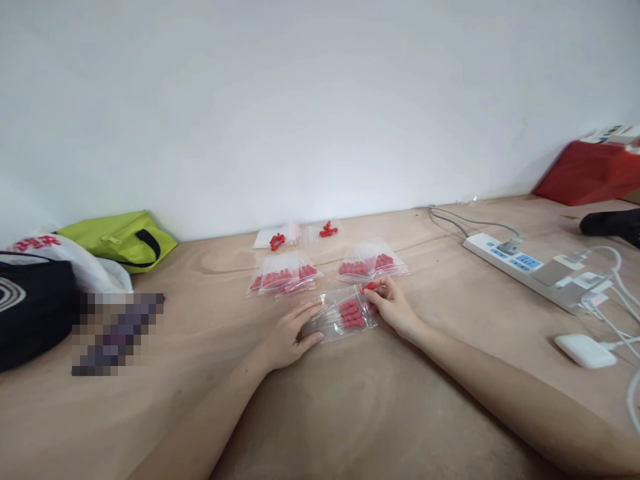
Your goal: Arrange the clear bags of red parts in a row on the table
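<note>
Plastic bag (334, 319): clear, zip-type, lying flat on the counter (350, 413), slightly wrinkled. Red pieces (351, 313) are clustered in its right half; the left half is see-through.
Red pieces: small, stubby, all the same shade, packed side by side. Too small to count.
Bag count: 1 under the hands. Left pile (283, 275) behind it is overlapped, at least 2, exact number unclear. Right pile (373, 261) looks like 1 or 2. 2 rear bags (280, 237) by the wall hold a few red bits each.
Hands count: 2, both the person's own, bare forearms coming in from the bottom edge.
Left hand (293, 333): palm down, fingers stretched flat, pressing the bag's left end onto the counter.
Right hand (393, 307): thumb and fingertips pinched on one loose red piece (371, 286) at the bag's upper right corner.
Bag vs hands: between the two hands and touching both. It sits mid-counter, just in front of the two piles.
Right side: 1 white power strip (520, 267) with plugs and cables, 1 white puck (585, 350), 1 red box (590, 172).
Left side: 1 green pouch (120, 239), 1 black bag (30, 307).
</note>
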{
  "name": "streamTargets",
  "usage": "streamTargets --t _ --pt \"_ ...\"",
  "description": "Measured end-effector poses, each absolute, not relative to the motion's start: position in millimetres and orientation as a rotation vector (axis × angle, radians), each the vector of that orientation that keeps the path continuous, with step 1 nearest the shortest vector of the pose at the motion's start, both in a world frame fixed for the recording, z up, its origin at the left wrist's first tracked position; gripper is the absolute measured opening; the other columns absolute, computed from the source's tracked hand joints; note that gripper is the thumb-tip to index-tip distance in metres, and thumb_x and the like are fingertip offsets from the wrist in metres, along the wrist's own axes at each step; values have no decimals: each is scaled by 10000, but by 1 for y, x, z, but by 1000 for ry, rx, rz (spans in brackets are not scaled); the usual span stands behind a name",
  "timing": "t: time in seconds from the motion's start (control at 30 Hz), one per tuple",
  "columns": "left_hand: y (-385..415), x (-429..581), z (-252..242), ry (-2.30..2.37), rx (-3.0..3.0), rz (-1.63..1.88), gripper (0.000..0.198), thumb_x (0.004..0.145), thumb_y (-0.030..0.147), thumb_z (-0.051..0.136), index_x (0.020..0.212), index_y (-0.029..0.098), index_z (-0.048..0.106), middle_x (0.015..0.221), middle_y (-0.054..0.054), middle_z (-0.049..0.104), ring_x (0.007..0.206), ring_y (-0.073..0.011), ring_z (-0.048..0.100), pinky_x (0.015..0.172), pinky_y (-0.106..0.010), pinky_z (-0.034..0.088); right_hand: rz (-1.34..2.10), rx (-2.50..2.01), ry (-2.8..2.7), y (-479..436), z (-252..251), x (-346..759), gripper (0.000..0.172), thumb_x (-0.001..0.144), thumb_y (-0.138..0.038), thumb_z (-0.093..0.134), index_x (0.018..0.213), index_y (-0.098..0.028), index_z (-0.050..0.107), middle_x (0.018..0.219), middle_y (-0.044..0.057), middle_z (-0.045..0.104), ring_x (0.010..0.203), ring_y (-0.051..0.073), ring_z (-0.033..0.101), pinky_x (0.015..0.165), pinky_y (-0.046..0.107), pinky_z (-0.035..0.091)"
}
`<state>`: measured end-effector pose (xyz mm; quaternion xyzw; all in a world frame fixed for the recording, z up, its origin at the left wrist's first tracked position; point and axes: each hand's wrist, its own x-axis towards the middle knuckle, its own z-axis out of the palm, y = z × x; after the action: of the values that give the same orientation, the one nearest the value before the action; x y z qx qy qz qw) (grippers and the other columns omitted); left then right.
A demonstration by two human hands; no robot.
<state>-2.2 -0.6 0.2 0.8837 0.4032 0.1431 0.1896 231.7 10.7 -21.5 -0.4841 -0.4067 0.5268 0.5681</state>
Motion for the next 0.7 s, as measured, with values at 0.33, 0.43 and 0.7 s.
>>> streamTargets --t 0.33,0.43,0.7 --pt "-1 -2 0 1130 2480 410 461 823 379 436 1257 249 353 1322 -45 384 1205 -190 364 1014 -391 317 1163 -1295 -1395 28 -33 236 261 655 -410 571 711 -159 619 644 36 645 546 152 571 486 267 456" --pt "-1 -3 0 1127 2491 422 460 823 380 437 1257 253 354 1317 -43 390 1203 -189 368 1009 -382 326 1050 -1387 -1420 32 -33 236 255 654 -406 572 664 -155 616 633 40 645 547 157 571 480 263 450" --pt "0 -3 -2 1141 2500 421 452 822 382 438 1247 244 368 1313 -41 396 1206 -187 365 1010 -368 325 859 -1408 -1677 30 -25 230 260 726 -359 489 573 -168 579 560 5 600 511 122 528 475 219 391"
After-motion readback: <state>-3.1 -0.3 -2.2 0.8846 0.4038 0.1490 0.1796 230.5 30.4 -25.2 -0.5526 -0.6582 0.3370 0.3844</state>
